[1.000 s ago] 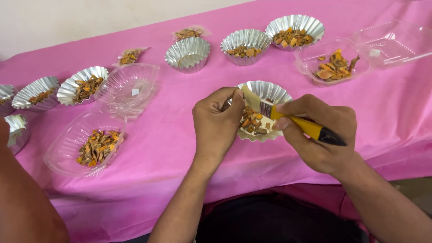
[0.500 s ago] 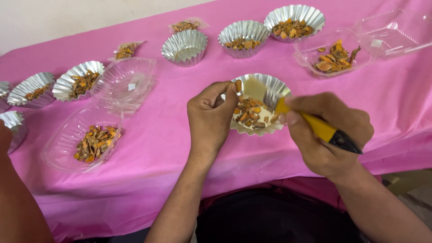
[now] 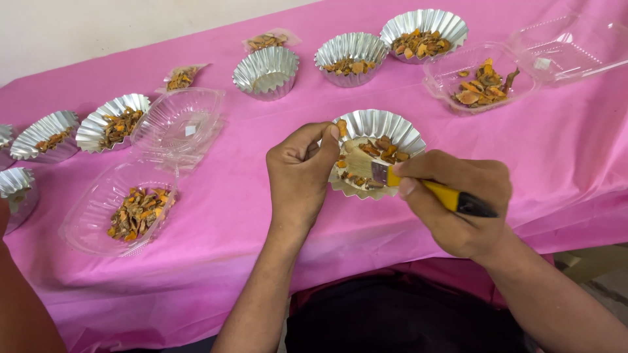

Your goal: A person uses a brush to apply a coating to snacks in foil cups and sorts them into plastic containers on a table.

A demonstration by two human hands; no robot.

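Counting seven foil cups (image 3: 376, 131), one brush (image 3: 418, 186)

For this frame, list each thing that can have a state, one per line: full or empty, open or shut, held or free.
Left hand: holds the foil cup's rim.
Right hand: grips the brush.
Brush: held, bristles inside the foil cup.
Foil cup: held, tilted, some orange-brown pieces inside.
Middle foil cup: free, looks empty.
Left clear box: open, holds pieces.
Right clear box: open, holds pieces.
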